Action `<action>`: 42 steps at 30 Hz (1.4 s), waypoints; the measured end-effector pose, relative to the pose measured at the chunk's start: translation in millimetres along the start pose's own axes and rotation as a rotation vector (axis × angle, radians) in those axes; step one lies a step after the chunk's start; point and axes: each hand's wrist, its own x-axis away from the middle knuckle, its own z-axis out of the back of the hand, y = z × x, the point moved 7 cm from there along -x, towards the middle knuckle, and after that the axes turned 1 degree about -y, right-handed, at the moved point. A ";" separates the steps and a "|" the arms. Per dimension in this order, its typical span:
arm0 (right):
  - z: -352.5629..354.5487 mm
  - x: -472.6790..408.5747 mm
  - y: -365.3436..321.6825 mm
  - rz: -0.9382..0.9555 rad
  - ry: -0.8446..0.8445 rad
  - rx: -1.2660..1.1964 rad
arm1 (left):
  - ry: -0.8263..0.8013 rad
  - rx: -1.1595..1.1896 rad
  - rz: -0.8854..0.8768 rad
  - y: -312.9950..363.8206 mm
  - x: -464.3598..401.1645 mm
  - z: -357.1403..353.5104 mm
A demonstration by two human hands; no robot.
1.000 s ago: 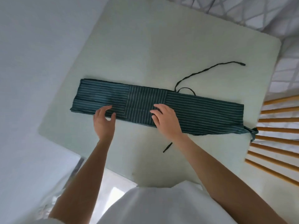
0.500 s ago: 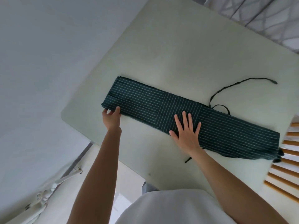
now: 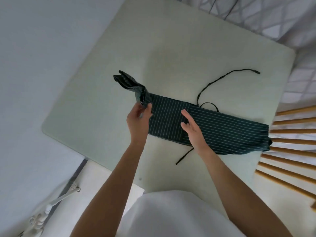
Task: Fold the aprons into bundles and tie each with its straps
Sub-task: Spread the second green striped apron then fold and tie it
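One apron (image 3: 213,127), dark with pale stripes, folded into a long band. Two straps in view: one strap (image 3: 222,79) curving away beyond the right hand (image 3: 191,129), and one strap end (image 3: 184,156) emerging just beside that hand's wrist. Two hands: the right hand on the middle of the apron, and the left hand (image 3: 138,120) at the band's raised end. One desk (image 3: 102,117). Wooden slats (image 3: 290,151) to the right of the right hand: about nine visible, partly cut off by the frame edge.
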 end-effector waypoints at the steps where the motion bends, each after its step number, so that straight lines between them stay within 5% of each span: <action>1: 13.9 10.4 -7.1 0.014 0.027 -0.087 | -0.045 -0.030 -0.020 2.0 7.5 -19.4; 4: 66.6 52.6 -10.2 0.051 0.131 -0.154 | -0.198 -0.169 -0.173 7.6 42.3 -87.9; 10: 174.5 130.4 25.9 -0.008 0.620 -0.304 | -0.504 -0.395 -0.515 -16.2 125.5 -200.8; 15: 212.4 146.3 69.4 -0.231 0.743 -0.190 | -0.943 -0.861 -0.533 -82.2 170.1 -243.7; 19: 227.2 127.8 78.1 -0.309 0.705 0.246 | -0.655 -0.809 -0.636 -62.6 141.3 -197.5; 24: 230.6 92.9 75.8 -0.358 0.661 0.574 | -0.235 -0.890 -0.376 -61.9 74.4 -107.4; 30: 227.5 76.1 70.5 -0.543 0.669 0.817 | -0.406 -0.739 0.086 -88.6 45.3 -88.6; 37: 244.7 97.9 53.1 -0.381 0.842 0.560 | -0.337 -0.760 0.050 -90.1 42.3 -99.0; 42: 267.7 114.8 87.6 -0.568 0.859 0.516 | -0.332 -0.922 -0.048 -87.8 44.7 -114.8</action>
